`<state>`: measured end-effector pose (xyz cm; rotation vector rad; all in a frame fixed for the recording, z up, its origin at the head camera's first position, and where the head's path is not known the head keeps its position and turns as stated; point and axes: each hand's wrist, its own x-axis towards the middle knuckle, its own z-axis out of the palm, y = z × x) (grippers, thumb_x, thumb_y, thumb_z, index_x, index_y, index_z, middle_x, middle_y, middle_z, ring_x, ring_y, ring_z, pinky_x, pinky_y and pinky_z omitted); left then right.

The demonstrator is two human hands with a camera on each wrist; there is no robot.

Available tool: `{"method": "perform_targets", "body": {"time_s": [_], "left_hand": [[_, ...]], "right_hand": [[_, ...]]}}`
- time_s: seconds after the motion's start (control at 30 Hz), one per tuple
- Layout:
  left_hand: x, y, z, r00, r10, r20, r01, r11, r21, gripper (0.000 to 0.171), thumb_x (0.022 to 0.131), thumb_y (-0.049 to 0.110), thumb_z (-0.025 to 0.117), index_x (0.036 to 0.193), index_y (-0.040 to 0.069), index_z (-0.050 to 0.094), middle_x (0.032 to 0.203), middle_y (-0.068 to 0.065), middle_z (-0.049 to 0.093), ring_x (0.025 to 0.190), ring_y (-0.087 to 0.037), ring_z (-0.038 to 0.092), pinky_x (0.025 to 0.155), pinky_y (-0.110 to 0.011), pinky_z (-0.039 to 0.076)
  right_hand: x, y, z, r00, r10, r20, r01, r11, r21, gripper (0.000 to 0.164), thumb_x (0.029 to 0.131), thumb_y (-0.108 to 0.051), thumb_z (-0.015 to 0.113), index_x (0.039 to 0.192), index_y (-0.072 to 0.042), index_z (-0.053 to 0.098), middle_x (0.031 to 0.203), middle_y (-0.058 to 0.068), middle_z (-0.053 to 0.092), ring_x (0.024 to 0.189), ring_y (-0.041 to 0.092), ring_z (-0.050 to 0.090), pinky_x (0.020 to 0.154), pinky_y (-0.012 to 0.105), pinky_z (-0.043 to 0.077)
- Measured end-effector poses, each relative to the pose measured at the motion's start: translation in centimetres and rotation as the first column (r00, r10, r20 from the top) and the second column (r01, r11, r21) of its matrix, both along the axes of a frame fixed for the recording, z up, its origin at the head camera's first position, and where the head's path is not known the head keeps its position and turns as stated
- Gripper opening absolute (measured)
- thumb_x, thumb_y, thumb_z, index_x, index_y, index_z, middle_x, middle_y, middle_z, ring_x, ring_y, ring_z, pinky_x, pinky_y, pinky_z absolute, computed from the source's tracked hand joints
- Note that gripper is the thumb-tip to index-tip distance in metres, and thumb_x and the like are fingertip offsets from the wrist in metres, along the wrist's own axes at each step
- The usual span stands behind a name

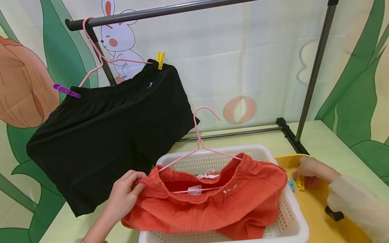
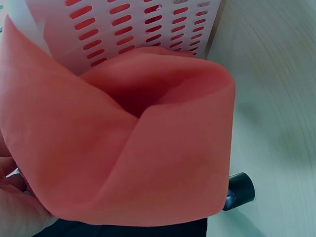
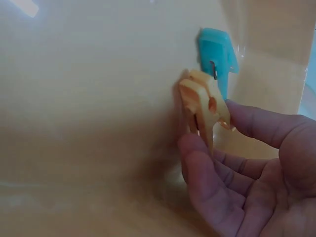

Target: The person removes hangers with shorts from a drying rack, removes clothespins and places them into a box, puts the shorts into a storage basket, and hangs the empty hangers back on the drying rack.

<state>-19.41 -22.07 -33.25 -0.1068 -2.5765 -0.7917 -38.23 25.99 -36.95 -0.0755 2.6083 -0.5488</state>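
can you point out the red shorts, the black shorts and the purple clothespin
Red shorts (image 1: 206, 211): head view, on the front, below the waistband.
Black shorts (image 1: 109, 131): head view, on the front.
Purple clothespin (image 1: 67, 90): head view, middle of its body.

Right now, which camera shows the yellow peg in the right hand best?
The right wrist view: the yellow peg looks big and close there, held in the right hand. The head view shows it small; the left wrist view doesn't show it at all.
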Motion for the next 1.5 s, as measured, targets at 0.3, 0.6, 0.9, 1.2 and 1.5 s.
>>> {"method": "perform_targets", "body": {"time_s": [0.3, 0.6, 0.9, 1.2, 1.5], "left_hand": [[0.02, 0.0, 0.0, 1.0, 0.002, 0.008, -0.002, 1.0, 0.004, 0.015, 0.08, -0.004, 0.057, 0.087, 0.009, 0.061, 0.083, -0.001, 0.055, 0.073, -0.011, 0.047, 0.064, -0.018, 0.045], [0.04, -0.04, -0.06, 1.0, 0.001, 0.01, -0.001, 1.0, 0.008, 0.016, 0.08, -0.004, 0.057, 0.088, 0.009, 0.061, 0.084, 0.0, 0.055, 0.073, -0.011, 0.047, 0.065, -0.018, 0.046], [0.03, -0.02, -0.03, 1.0, -0.003, 0.007, 0.003, 1.0, 0.011, 0.016, 0.08, -0.004, 0.056, 0.088, 0.009, 0.061, 0.085, 0.0, 0.055, 0.074, -0.011, 0.047, 0.066, -0.019, 0.046], [-0.02, 0.0, 0.05, 1.0, -0.001, 0.019, 0.001, 1.0, 0.016, 0.016, 0.081, -0.003, 0.056, 0.089, 0.009, 0.061, 0.085, -0.001, 0.055, 0.075, -0.011, 0.047, 0.066, -0.018, 0.046], [-0.01, -0.03, 0.07, 1.0, -0.006, 0.013, 0.006, 1.0, 0.013, 0.016, 0.08, -0.004, 0.057, 0.088, 0.008, 0.061, 0.084, -0.001, 0.055, 0.074, -0.011, 0.047, 0.065, -0.018, 0.046]], "right_hand": [[0.16, 0.05, -0.32, 1.0, -0.001, -0.001, 0.001, 1.0, -0.029, 0.038, 0.08, -0.024, 0.062, 0.092, 0.007, 0.044, 0.064, 0.008, 0.052, 0.049, 0.018, 0.055, 0.051, 0.027, 0.049], [0.41, -0.04, -0.44, 1.0, -0.019, 0.012, 0.02, 0.997, -0.075, 0.037, 0.081, -0.026, 0.061, 0.089, 0.006, 0.045, 0.058, 0.006, 0.053, 0.047, 0.016, 0.055, 0.05, 0.026, 0.049], [0.27, 0.05, -0.64, 1.0, -0.01, 0.0, 0.01, 0.996, -0.084, 0.031, 0.082, -0.024, 0.058, 0.083, 0.005, 0.047, 0.055, 0.006, 0.055, 0.046, 0.016, 0.056, 0.05, 0.028, 0.049], [0.26, 0.07, -0.68, 1.0, -0.014, 0.009, 0.015, 0.994, -0.11, 0.029, 0.082, -0.024, 0.056, 0.08, 0.004, 0.047, 0.053, 0.006, 0.056, 0.045, 0.015, 0.056, 0.049, 0.028, 0.049], [0.36, 0.12, -0.44, 1.0, -0.006, 0.024, 0.009, 0.992, -0.125, 0.029, 0.084, -0.024, 0.054, 0.079, 0.003, 0.048, 0.052, 0.005, 0.055, 0.045, 0.015, 0.057, 0.05, 0.027, 0.049]]}}
